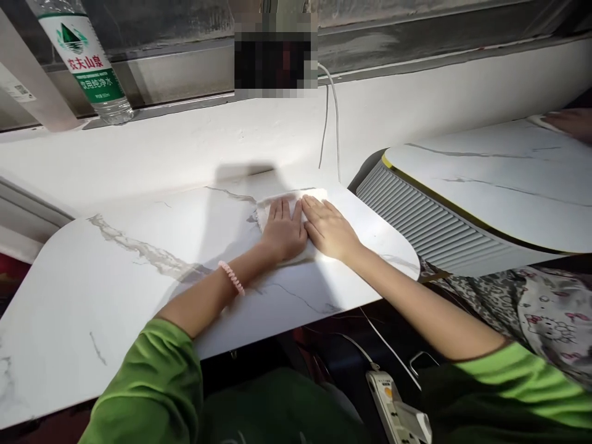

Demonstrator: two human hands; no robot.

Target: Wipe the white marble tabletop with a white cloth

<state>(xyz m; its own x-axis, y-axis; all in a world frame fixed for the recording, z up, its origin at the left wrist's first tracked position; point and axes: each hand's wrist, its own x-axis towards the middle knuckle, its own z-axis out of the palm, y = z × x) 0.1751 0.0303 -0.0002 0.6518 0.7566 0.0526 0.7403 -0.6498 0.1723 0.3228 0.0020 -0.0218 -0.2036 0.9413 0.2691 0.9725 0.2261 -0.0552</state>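
Note:
A white cloth [264, 208] lies spread on the marble-patterned white table [134, 246], toward its right part. Flat on top of the cloth rests my left hand [283, 231], fingers stretched forward; a pink coil band circles that wrist. Right beside it, my right hand [327, 228] also presses flat on the cloth with its fingers extended. The two hands touch or nearly touch at the thumbs. Much of the cloth is hidden beneath them.
A water bottle [87, 68] stands on the window ledge at left. White cables [337, 123] hang down the wall. Right of the table is a second table [499, 166] with ribbed side, a person's hand [571, 123] at its far edge. Below sits a power strip [386, 404].

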